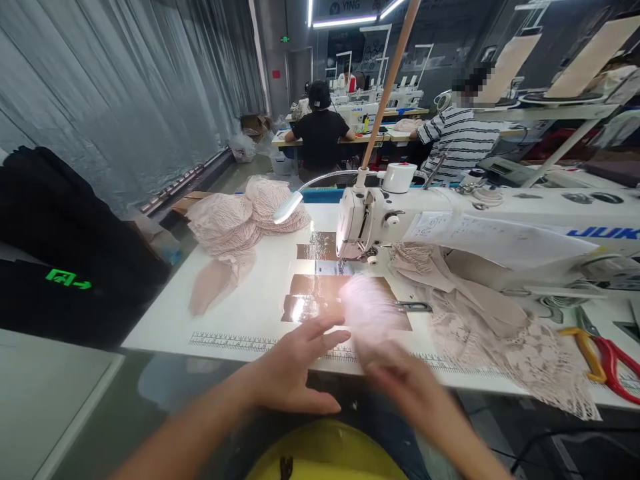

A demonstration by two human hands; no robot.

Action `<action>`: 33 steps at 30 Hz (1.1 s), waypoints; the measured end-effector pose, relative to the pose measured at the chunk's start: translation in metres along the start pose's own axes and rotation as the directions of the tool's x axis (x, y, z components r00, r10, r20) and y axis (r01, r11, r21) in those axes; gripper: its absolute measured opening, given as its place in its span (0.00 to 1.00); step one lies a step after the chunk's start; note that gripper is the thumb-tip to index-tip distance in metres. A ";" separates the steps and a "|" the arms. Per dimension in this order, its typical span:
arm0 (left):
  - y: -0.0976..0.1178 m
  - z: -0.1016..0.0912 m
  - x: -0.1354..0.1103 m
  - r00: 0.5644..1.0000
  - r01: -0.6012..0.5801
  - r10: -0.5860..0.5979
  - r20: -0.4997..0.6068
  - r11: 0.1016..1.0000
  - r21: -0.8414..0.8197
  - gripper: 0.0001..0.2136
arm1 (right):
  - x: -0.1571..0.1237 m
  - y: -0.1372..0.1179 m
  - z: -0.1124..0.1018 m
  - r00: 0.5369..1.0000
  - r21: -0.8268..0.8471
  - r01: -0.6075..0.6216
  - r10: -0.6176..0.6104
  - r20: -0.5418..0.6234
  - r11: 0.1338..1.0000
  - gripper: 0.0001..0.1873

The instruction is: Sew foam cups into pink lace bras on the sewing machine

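My left hand hovers at the near edge of the white sewing table, fingers spread and holding nothing. My right hand is beside it, smeared by motion, fingers closed on a pale pink lace piece that is also blurred. Both sit just in front of the needle area of the white sewing machine. Brown patches lie on the table under the needle, lit by a gooseneck lamp.
A pile of pink lace pieces lies at the far left of the table, more lace fabric at the right. Red and yellow scissors rest at the right edge. Two people sit at machines behind. A black bag stands left.
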State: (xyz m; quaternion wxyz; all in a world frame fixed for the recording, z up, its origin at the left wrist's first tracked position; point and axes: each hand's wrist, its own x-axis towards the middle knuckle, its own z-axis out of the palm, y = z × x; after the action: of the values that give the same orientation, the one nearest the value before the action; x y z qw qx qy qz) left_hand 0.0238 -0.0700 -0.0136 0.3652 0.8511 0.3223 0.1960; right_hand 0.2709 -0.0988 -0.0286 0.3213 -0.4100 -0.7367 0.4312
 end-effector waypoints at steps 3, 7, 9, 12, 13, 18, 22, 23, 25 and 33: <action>0.013 0.010 -0.014 0.994 0.112 -0.110 0.024 0.990 -0.090 0.29 | 0.026 -0.008 0.040 0.967 0.097 0.091 -0.112 0.228 0.991 0.07; 0.008 0.024 -0.038 0.940 0.306 -0.333 -0.070 0.917 -0.255 0.09 | 0.034 -0.020 0.045 0.947 -0.065 0.289 -0.275 0.163 0.955 0.04; -0.002 0.032 -0.053 0.895 0.354 -0.413 -0.168 0.887 -0.296 0.07 | 0.032 -0.023 0.031 0.932 -0.138 0.364 -0.360 0.054 0.921 0.07; -0.014 0.043 -0.070 0.835 0.385 -0.488 -0.253 0.848 -0.364 0.12 | 0.027 -0.026 0.009 0.884 -0.266 0.371 -0.426 -0.193 0.890 0.13; -0.015 0.045 -0.073 0.823 0.390 -0.513 -0.242 0.821 -0.416 0.14 | 0.027 -0.027 0.005 0.864 -0.302 0.337 -0.420 -0.279 0.892 0.14; 0.002 0.039 -0.074 0.944 0.285 -0.304 0.127 0.564 -0.775 0.19 | 0.033 -0.019 0.010 0.999 0.071 -0.030 0.032 -0.025 0.997 0.06; 0.013 0.029 -0.061 0.985 0.145 -0.165 0.055 0.605 -0.783 0.35 | 0.031 -0.005 0.034 0.875 0.406 -0.366 0.162 0.455 0.837 0.11; 0.012 0.028 -0.057 0.976 0.129 -0.216 -0.028 0.679 -0.722 0.38 | 0.030 -0.003 0.039 0.856 0.463 -0.405 0.149 0.495 0.789 0.12; 0.007 0.027 -0.048 0.939 0.143 -0.294 -0.180 0.806 -0.574 0.39 | 0.027 0.000 0.046 0.829 0.563 -0.466 0.115 0.547 0.682 0.13; -0.009 0.030 -0.039 0.941 0.315 -0.278 0.192 0.515 -0.798 0.16 | 0.025 -0.001 0.038 0.898 0.576 -0.437 0.295 0.327 0.691 0.14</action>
State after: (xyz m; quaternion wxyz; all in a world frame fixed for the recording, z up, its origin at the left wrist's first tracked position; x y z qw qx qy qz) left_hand 0.0090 -0.1066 -0.0438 0.7510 0.5206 0.3275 0.2404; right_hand 0.2277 -0.0917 -0.0414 0.2685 -0.3684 -0.4784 0.7506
